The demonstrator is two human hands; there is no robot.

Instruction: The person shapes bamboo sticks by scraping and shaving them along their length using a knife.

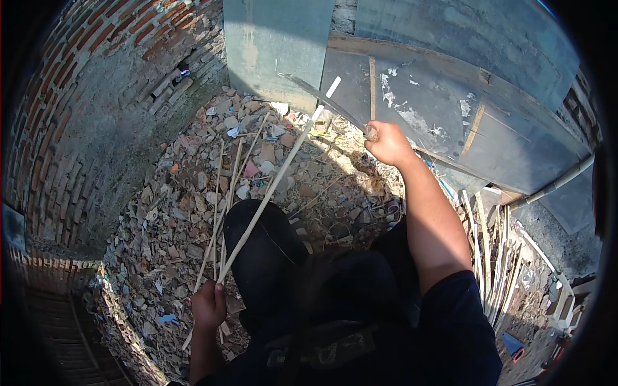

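While the pale strip (278, 178) runs diagonally from lower left of centre to top centre, its lower end sits in the left hand (209, 307) — fingers wrapped, thumb along it. Right hand (389, 145), upper right of centre, is clenched on the handle of a long knife (344, 112). Blade points up-left and crosses in front of the strip near its far end; can't tell if they touch. Strip passes over a dark-trousered knee (261, 235), mid-frame. Thinner strips (214, 225) lie just left of it, on rubble (154, 238) that fills the left and centre. More sticks (486, 244) fan out at right, beyond the right forearm. Brick wall (96, 83) upper left, blue-grey panel (277, 38) top centre, dark sheets (418, 96) upper right — part sunlit, part shaded.
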